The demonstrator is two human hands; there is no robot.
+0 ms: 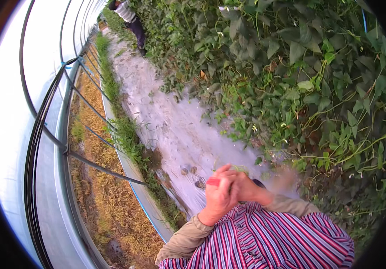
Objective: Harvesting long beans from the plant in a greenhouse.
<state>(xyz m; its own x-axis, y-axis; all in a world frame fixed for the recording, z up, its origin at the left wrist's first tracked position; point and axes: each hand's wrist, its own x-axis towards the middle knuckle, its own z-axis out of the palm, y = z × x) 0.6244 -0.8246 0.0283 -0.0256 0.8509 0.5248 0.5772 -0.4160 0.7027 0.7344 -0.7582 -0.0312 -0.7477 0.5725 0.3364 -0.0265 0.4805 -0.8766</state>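
My left hand (218, 195) and my right hand (245, 186) are brought together in front of the striped shirt (256, 235), touching each other, with fingers overlapping and partly blurred. A small red thing (213, 182) shows at the fingers of my left hand; what it is cannot be told. Some thin green stems (238, 168) show just beyond the fingers, and whether they are held is unclear. The palms and whatever may lie between them are hidden.
Dense climbing vines (290, 67) rise on the right. Pale ground sheeting (179, 134) runs along the path, with weeds (125, 134) at its left edge. Metal hoops (92, 164) and black cables (33, 161) stand at the left. Another person (134, 25) stands farther up the path.
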